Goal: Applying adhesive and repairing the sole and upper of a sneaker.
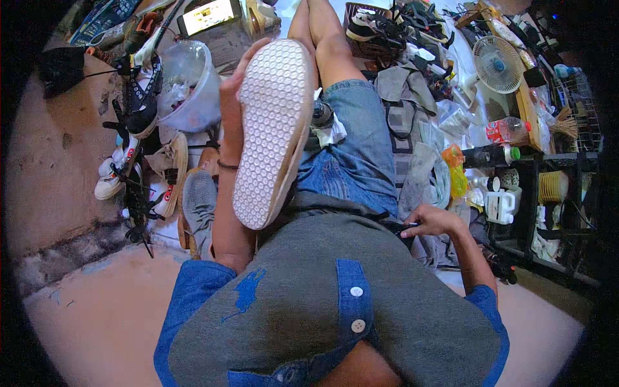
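Observation:
My left hand (233, 90) is closed round the edge of a shoe (273, 132) and holds it up in front of me. Its pale, studded sole faces me, and the upper is mostly hidden behind it. Low at my right side, my right hand (433, 220) is closed, with its fingertips on a small dark object (407, 228) by my waist. What that object is, I cannot make out. Behind the raised shoe, a dark round object (321, 115) and a crumpled white tissue or cloth (331, 133) rest against my lap.
To the left stand a translucent bucket (191, 84), a grey shoe (198, 197) and several other shoes. A lit phone (207, 17) lies beyond. On the right are grey cloths (419, 177), bottles (506, 131), a small fan (498, 64) and a black rack (548, 213).

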Demonstrator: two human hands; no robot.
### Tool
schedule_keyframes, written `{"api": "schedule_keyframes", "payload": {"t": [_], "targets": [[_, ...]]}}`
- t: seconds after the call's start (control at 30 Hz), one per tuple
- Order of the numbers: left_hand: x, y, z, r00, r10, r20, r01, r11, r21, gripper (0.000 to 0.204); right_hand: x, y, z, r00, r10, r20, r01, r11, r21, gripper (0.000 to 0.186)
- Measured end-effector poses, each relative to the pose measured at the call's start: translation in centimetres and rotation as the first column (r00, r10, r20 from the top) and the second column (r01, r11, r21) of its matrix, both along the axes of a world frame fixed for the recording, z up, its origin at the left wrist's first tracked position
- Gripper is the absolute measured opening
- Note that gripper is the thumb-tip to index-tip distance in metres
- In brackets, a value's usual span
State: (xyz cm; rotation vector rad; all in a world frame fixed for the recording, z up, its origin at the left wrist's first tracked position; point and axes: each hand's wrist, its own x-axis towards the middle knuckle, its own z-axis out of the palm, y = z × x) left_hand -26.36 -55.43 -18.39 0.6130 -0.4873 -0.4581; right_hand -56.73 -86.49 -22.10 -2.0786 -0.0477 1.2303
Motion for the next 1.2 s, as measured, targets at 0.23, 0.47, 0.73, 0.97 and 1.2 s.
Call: {"api": "schedule_keyframes", "payload": {"t": [0.23, 0.47, 0.73, 0.97, 1.2], "targets": [[-2.5, -2.1, -0.6, 0.997, -0.057, -0.042, 0.062, 0.991, 0.119, 0.067, 4.1, 0.6, 1.4, 0.901, -0.127, 0.415, 0.07, 0.986, 0.151, 0.036], [-3.6, -3.0, -2.1, 0.995, -0.084, -0.055, 0.094, 0.969, 0.229, 0.075, 11.5, 4.3, 4.7, 0.578, -0.441, 0.686, 0.364, 0.892, 0.267, 0.015], [-4.2, -3.0, -3.1, 0.992, -0.123, -0.026, 0.125, 0.954, 0.272, 0.08, 12.2, 5.3, 3.5, 0.433, -0.551, 0.714, 0.406, 0.826, 0.391, 0.022], [-4.3, -2.6, -3.6, 0.985, -0.144, -0.094, 0.165, 0.942, 0.294, 0.071, 7.9, 6.0, 2.7, 0.826, -0.167, 0.539, -0.005, 0.953, 0.302, 0.029], [-3.4, -1.8, -1.5, 0.993, -0.096, -0.066, 0.107, 0.974, 0.198, 0.072, 6.2, 6.5, 3.5, 0.894, -0.004, 0.448, -0.045, 0.994, 0.099, 0.046]]}}
